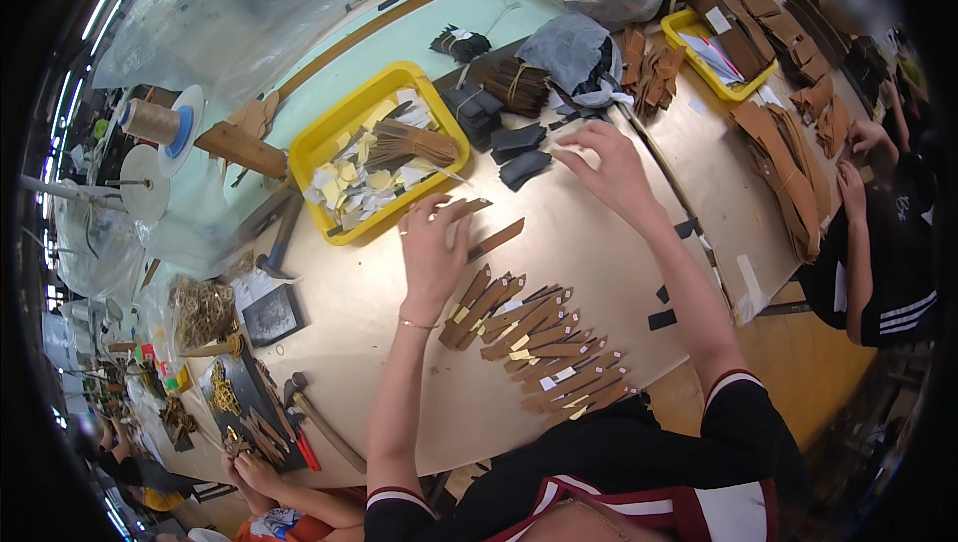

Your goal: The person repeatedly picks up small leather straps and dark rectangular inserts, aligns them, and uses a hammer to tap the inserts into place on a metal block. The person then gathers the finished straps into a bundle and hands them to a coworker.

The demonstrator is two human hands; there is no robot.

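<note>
Brown strip (497, 240) beside left hand (431, 243), hold unclear; right hand (611, 171) apart, fingers parted. Likely strip pick-up; next calls for pinching.

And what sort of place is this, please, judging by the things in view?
Probably a workshop for leather or similar goods: cut brown strips overlap on the workbench, a hammer lies there, and a spool of thread is at the left.

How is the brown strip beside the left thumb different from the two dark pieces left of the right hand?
The brown strip is brown; the dark pieces look nearly black. The strip is long and thin; the dark pieces are stubbier and wider. Both slant up toward the picture's right.
</note>
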